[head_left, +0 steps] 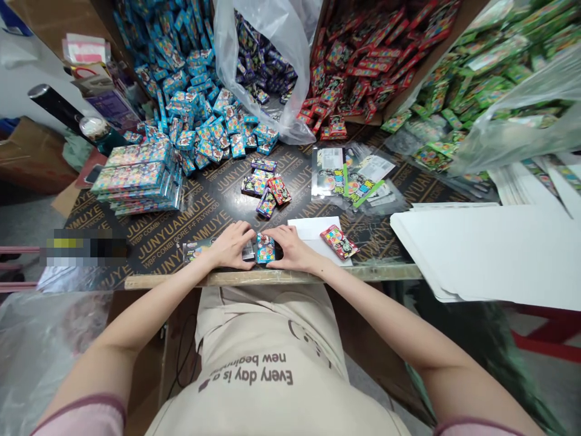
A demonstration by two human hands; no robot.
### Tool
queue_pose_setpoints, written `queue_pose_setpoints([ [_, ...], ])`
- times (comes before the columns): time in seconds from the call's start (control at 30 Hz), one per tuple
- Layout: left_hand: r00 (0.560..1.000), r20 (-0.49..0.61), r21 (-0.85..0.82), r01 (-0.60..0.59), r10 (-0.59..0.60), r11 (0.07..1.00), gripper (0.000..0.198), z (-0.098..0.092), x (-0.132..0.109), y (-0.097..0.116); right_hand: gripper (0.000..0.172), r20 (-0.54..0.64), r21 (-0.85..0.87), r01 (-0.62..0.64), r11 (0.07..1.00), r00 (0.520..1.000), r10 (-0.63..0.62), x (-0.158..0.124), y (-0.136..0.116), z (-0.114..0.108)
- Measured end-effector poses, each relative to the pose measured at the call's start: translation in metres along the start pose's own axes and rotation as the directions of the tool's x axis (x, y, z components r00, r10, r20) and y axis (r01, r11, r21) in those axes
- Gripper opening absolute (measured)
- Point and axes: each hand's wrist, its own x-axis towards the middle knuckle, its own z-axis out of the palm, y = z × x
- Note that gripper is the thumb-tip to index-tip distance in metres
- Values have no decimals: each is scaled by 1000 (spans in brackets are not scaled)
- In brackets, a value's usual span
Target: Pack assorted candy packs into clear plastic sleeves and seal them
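In the head view, my left hand (233,245) lies over a clear printed plastic bag (193,251), thumb and fingertips at the end near a small blue box. My right hand (293,248) grips that blue box (265,249) by its top and bottom edges, between fingers and thumb. Just right of my right hand, a red box (338,241) rests on white card (313,229). Beyond the hands, several purple boxes (265,204) and another red box (279,190) lie in a loose cluster.
Heaps of blue boxes (195,130), red boxes (363,60) and green packs (490,85) line the back, with purple boxes (267,60) in a plastic bag. Stacked wrapped packs (136,178) stand left. Flat printed bags (349,175) and white card sheets (490,248) are right.
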Motion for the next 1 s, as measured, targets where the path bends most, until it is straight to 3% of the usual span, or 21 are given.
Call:
queue_pose_setpoints([
  [0.13,999,-51,-84,7,-11,996,48,5,-1,-2,68,40,2,46,999,998,-46,5,-4,-5],
  [0.33,999,-38,-134,-31,26,990,55,5,-2,-4,59,66,-25,162,986,985,-160,19,-3,-16],
  [0.67,989,-118,-350,37,-83,936,71,8,-21,4,65,-38,-81,60,995,997,-63,18,-3,4],
  [0.87,975,-69,-176,196,-211,965,94,1,-36,2,62,-46,-51,34,998,998,-36,17,-4,4],
  [1.0,971,-46,-141,226,-234,964,104,-1,-42,-3,59,-106,-146,-5,989,994,-11,17,-8,4],
])
